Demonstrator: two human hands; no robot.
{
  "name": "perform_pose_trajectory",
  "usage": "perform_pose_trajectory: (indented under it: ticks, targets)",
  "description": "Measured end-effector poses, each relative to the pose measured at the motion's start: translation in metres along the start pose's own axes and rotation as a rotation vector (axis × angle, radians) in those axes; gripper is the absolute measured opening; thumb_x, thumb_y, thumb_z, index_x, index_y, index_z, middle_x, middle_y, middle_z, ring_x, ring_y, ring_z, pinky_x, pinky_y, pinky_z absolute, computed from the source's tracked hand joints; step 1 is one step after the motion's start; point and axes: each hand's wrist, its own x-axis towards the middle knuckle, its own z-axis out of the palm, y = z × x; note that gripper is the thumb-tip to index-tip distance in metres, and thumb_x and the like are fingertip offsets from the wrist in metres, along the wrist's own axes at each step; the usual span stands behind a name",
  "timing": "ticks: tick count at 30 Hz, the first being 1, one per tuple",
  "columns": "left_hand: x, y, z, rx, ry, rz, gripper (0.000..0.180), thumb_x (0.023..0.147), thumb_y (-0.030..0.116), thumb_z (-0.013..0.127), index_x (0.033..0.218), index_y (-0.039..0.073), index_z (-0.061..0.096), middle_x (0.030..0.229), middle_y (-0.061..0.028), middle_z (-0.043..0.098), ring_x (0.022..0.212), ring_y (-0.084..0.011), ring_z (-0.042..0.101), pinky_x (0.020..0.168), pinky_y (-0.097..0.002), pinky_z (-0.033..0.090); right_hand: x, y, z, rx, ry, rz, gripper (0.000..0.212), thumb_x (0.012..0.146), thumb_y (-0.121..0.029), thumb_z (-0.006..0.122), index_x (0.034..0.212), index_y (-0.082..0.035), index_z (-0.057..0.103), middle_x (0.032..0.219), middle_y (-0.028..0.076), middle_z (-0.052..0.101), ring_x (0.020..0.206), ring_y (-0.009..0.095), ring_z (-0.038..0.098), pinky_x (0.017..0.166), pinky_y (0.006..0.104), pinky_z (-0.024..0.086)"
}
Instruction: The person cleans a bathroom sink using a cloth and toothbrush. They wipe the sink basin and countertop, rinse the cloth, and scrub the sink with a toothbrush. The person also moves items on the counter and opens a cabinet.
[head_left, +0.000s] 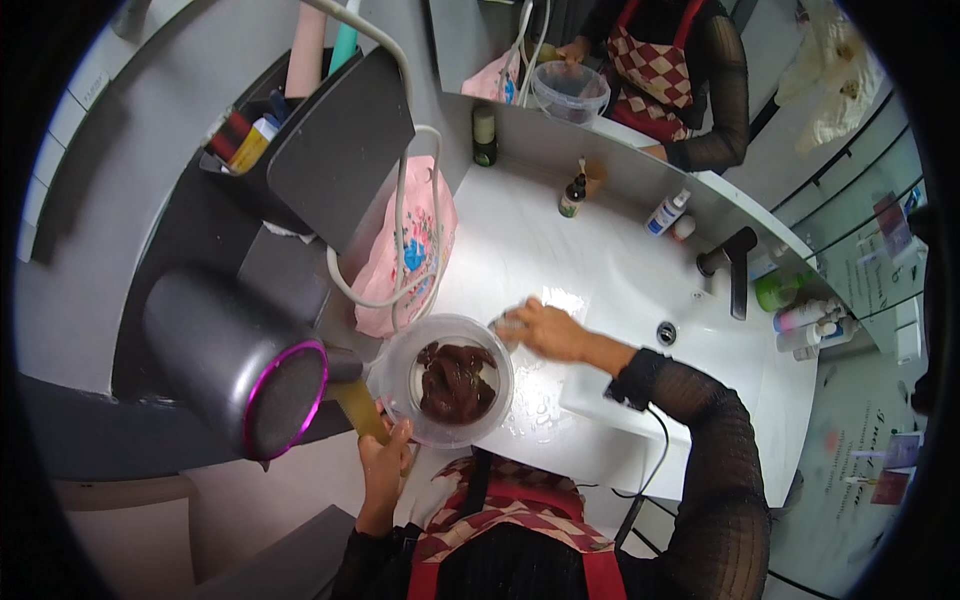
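A clear round plastic tub stands at the counter's near left edge, with a dark reddish-brown, wet-looking soft mass inside. Close beside its left wall, my left hand is closed around a yellowish, strip-like thing, whose kind I cannot make out. The left fingertips come near or touch the tub. Just right of the tub, above the wet white counter, my right hand is smeared by motion. Its fingers are bunched, with a small greyish bit at the tips that is too blurred to name.
A grey hair dryer with a purple ring hangs at the left. Its pale cord loops over a pink patterned bag. Small bottles line the mirror. A basin with a drain and black tap lies right.
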Motion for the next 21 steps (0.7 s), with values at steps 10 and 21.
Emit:
perform_pose_trajectory:
  ticks: [10, 21]
  targets:
    - [0.001, -0.01, -0.003, -0.043, -0.001, 0.028, 0.05, 0.085, 0.004, 0.06, 0.13, -0.001, 0.038, 0.081, 0.0007, 0.045, 0.048, -0.0007, 0.035, 0.036, -0.0177, 0.024, 0.037, 0.007, 0.022, -0.065, 0.168, 0.297, 0.041, 0.077, -0.008, 0.057, 0.117, -0.018, 0.058, 0.109, 0.008, 0.054, 0.101, 0.029, 0.049, 0.072, 0.0382, 0.05]
    - [0.003, -0.019, 0.03, -0.042, -0.007, 0.085, 0.054, 0.085, 0.006, 0.063, 0.13, -0.002, 0.035, 0.081, -0.0017, 0.044, 0.052, -0.0067, 0.048, 0.036, -0.0189, 0.033, -0.079, -0.102, 0.01, -0.099, 0.103, 0.334, 0.045, 0.076, -0.011, 0.056, 0.121, -0.006, 0.053, 0.113, 0.01, 0.052, 0.094, 0.027, 0.05, 0.067, 0.0348, 0.049]
